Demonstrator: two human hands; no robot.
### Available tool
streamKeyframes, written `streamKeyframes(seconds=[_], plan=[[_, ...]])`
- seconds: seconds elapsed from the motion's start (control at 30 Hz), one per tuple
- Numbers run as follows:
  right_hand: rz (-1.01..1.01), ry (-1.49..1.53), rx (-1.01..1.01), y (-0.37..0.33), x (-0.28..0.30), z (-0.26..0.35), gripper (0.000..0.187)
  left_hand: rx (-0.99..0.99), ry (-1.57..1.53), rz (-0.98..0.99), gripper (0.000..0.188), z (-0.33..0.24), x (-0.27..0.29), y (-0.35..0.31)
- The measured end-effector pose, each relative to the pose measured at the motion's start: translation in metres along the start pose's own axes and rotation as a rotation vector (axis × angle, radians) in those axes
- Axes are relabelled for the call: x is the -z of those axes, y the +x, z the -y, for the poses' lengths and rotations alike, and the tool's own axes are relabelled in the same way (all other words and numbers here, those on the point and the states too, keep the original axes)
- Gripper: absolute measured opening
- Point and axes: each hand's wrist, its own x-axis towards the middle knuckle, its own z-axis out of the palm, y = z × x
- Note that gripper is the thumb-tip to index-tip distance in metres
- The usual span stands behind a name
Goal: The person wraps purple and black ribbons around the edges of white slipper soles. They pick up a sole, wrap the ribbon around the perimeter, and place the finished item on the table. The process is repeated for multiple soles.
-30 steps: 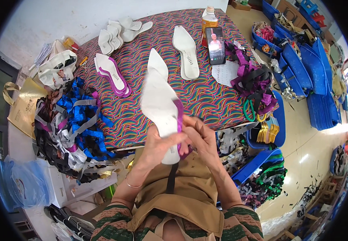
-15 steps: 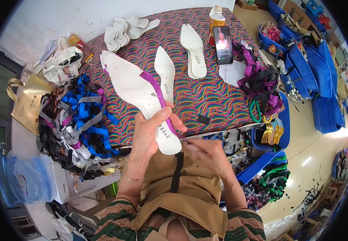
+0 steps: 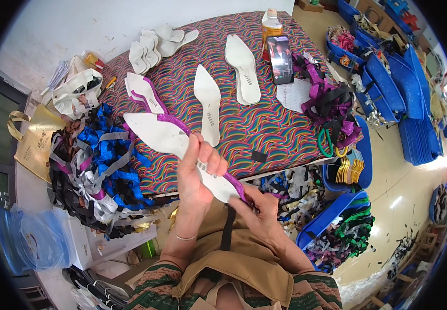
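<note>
Nearest, above the brown apron [image 3: 234, 274], the right hand [image 3: 259, 209] pinches the heel end of a white insole [image 3: 154, 132], where a glittery purple strip [image 3: 173, 120] runs along the edge. The left hand [image 3: 198, 170] is closed around the insole's narrow middle, pointed toe aimed up and leftward; that grip presumably steadies the piece while leaving the heel edge reachable. The insole is held in the air over the near edge of the tabletop [image 3: 285, 134]. Beyond lie a small black scrap [image 3: 258, 156] and a bare insole [image 3: 208, 98], with purple-edged insoles [image 3: 151, 93] to its left, perhaps set apart from the plain ones. Farther back, a phone [image 3: 280, 59] stands tilted before a bottle [image 3: 271, 26] (seemingly its prop, so the screen faces the person). A cluster of white insoles [image 3: 146, 54] sits at the far left, likely to free working room.
</note>
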Motion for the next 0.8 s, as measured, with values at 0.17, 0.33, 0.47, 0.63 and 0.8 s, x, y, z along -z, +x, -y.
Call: streamKeyframes(seconds=[0.17,0.33,0.47,0.63,0.8], plan=[[-0.059,-0.026,0.004,0.008,0.012,0.003,0.017,0.005,0.276,-0.090,0.013,0.015,-0.016,-0.022],[-0.053,-0.069,0.087,0.015,0.015,0.005,0.010,0.069,0.202,-0.090,0.019,0.028,-0.006,-0.035],[-0.012,-0.007,0.028,0.015,0.017,0.000,0.010,0.037,0.346,-0.074,0.017,0.018,-0.004,-0.037],[0.065,0.113,-0.113,0.014,0.021,-0.001,0.008,0.083,0.469,-0.104,0.021,0.009,-0.006,-0.036],[0.189,0.161,-0.239,0.042,0.068,0.014,0.012,0.213,1.147,0.282,0.032,-0.031,-0.013,-0.060]])
